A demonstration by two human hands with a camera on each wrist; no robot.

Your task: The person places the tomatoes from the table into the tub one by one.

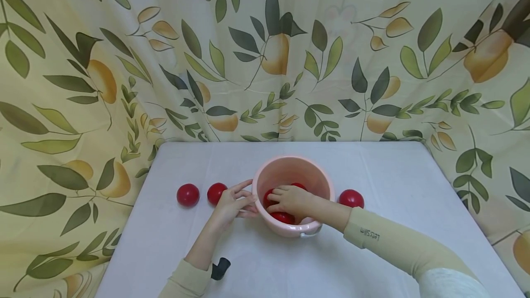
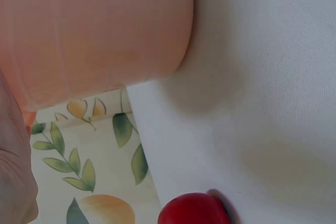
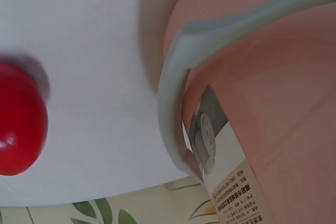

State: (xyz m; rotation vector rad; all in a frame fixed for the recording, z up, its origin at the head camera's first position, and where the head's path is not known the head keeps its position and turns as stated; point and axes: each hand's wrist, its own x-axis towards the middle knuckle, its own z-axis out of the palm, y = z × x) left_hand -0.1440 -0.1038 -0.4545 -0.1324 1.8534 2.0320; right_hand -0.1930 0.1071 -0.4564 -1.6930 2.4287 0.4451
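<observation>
Leaf-print curtain [image 1: 265, 109], white table [image 1: 381, 174]. Head: pink bucket [image 1: 287, 230] centred between side edges, touched by left hand [image 1: 231, 203], fingers spread; red balls [image 1: 283, 218] inside reached by right hand [image 1: 291, 200], hold indiscernible; ball-handling judged underway, clear withdrawal called for. Left wrist: loose ball [image 2: 193, 209]. Right wrist: another ball [image 3: 21, 121].

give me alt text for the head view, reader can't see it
A person's right grip is inside a pink bucket, over red balls, while the left grip touches its side. Two more red balls lie left of the bucket and one right, on a white table before leaf-patterned fabric.
</observation>
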